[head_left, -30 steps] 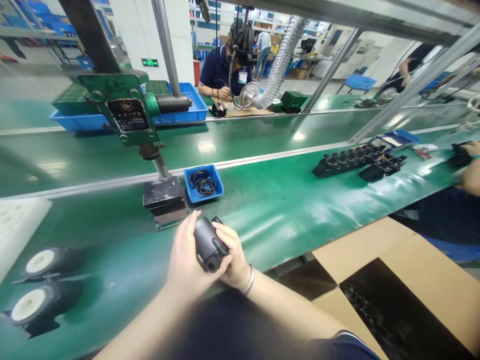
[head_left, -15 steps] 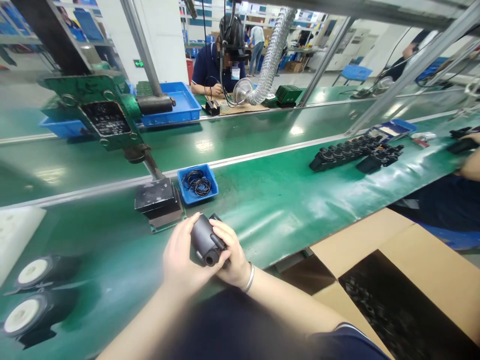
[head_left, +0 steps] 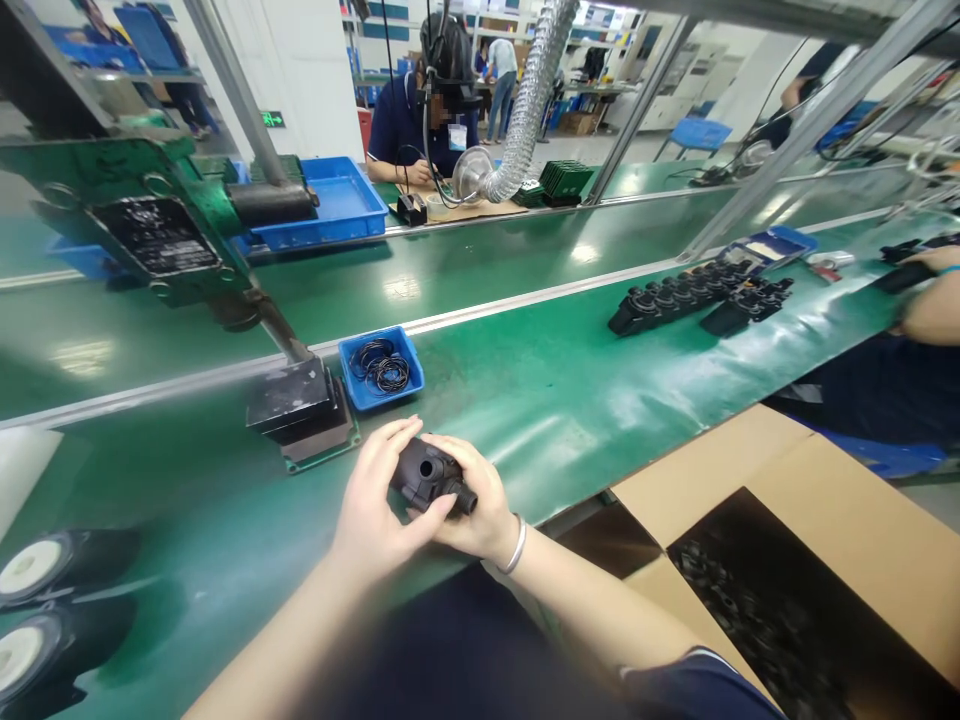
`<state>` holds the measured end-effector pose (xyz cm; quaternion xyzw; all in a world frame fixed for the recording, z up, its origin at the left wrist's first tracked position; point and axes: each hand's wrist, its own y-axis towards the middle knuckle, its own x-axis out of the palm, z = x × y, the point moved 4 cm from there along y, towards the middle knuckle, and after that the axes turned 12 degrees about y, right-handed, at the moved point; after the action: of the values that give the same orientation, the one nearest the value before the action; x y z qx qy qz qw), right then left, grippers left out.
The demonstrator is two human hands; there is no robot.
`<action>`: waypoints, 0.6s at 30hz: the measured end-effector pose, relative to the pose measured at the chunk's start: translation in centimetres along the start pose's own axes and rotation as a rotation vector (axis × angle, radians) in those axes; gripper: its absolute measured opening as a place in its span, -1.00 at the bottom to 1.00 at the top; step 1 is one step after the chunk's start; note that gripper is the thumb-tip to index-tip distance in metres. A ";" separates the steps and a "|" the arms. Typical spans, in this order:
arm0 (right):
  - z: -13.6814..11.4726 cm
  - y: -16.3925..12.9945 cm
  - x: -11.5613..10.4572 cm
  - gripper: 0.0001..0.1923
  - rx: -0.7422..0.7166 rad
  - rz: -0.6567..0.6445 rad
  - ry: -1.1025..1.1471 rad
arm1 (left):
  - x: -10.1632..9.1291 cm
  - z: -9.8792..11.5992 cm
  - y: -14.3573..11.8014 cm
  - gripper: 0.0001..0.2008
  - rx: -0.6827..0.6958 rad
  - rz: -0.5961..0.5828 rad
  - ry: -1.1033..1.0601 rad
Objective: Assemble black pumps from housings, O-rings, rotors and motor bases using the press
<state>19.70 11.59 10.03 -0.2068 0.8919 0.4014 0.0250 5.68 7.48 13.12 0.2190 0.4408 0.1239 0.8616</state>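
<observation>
Held at chest height over the near edge of the green conveyor belt (head_left: pixel 570 400): a small black housing (head_left: pixel 429 478), gripped from both sides. Left hand (head_left: pixel 375 505) curled around the part's left flank, fingers narrow, thumb reaching across under it. Right hand (head_left: pixel 474 495) wrapped over the right flank, fingers closed on the body, a silver bangle (head_left: pixel 516 545) at the wrist. Long axis of the part lying roughly level, running from upper left to lower right; a short round nozzle at the lower-right end pointing toward the right wrist, a second round opening on the upper face turned up toward the camera.

Just beyond the hands, on the belt: the black foot of a green bench press (head_left: pixel 300 405), and beside it a small blue tray (head_left: pixel 405 385) of thin black rings. At far left (partly cut by the frame edge), two black round parts with white faces (head_left: pixel 30 570). Farther right along the belt, a row of black parts (head_left: pixel 697 295), near a co-worker's forearm (head_left: pixel 926 310). At lower right, an open cardboard box (head_left: pixel 825 480) with dark contents, too blurred to tell apart. Across the line, another seated person (head_left: pixel 420 120) at work beside a ribbed silver hose (head_left: pixel 525 110).
</observation>
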 end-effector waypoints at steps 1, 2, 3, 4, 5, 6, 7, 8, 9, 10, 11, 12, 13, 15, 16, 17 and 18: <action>0.0 -0.1 0.0 -0.24 0.004 0.012 0.005 | 0.2 0.0 -0.1 -0.43 -0.023 0.006 -0.018; 0.0 -0.1 0.1 -0.24 0.009 0.021 0.007 | 0.4 0.1 -0.2 -0.46 -0.044 0.009 -0.040; 0.1 -0.2 0.2 -0.24 0.015 0.030 0.006 | 0.6 0.1 -0.4 -0.48 -0.063 0.014 -0.067; 0.1 -0.2 0.2 -0.24 0.022 0.039 0.003 | 0.7 0.2 -0.5 -0.50 -0.079 0.020 -0.095; 0.1 -0.2 0.2 -0.25 0.031 0.046 -0.002 | 0.8 0.3 -0.5 -0.52 -0.095 0.026 -0.121; 0.1 -0.2 0.2 -0.26 0.039 0.051 -0.009 | 1.0 0.3 -0.6 -0.53 -0.113 0.031 -0.145; 0.1 -0.1 0.1 -0.28 0.046 0.053 -0.016 | 1.2 0.2 -0.6 -0.55 -0.131 0.033 -0.164; 0.0 0.1 -0.1 -0.29 0.048 0.050 -0.028 | 1.3 0.1 -0.5 -0.56 -0.147 0.032 -0.179; -0.1 0.4 -0.3 -0.30 0.047 0.042 -0.046 | 1.6 -0.1 -0.4 -0.57 -0.161 0.025 -0.196; -0.1 0.7 -0.6 -0.31 0.049 0.024 -0.069 | 2.0 -0.4 -0.3 -0.57 -0.170 0.005 -0.216; -0.1 1.1 -0.9 -0.32 0.057 -0.007 -0.097 | 2.4 -0.8 -0.1 -0.57 -0.172 -0.028 -0.242; -0.1 1.5 -1.3 -0.34 0.075 -0.042 -0.133 | 3.0 -1.3 -0.1 -0.57 -0.165 -0.070 -0.267; 0.1 1.8 -1.7 -0.37 0.106 -0.077 -0.180 | 3.7 -1.9 -0.1 -0.56 -0.159 -0.115 -0.286; 0.8 2.3 -2.6 -0.44 0.208 -0.143 -0.309 | 5.1 -3.6 -0.4 -0.53 -0.160 -0.202 -0.300; 1.2 2.3 -3.0 -0.47 0.267 -0.178 -0.378 | 5.8 -4.4 -0.8 -0.51 -0.164 -0.242 -0.293; 1.6 2.3 -3.2 -0.50 0.313 -0.212 -0.439 | 6.4 -5.1 -1.2 -0.51 -0.169 -0.281 -0.278; 1.9 2.3 -3.4 -0.52 0.340 -0.245 -0.482 | 7.1 -5.6 -1.6 -0.50 -0.169 -0.323 -0.259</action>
<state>21.69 15.55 11.05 -0.2044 0.8831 0.2781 0.3179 5.29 10.41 4.45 0.0866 0.3439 -0.0085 0.9350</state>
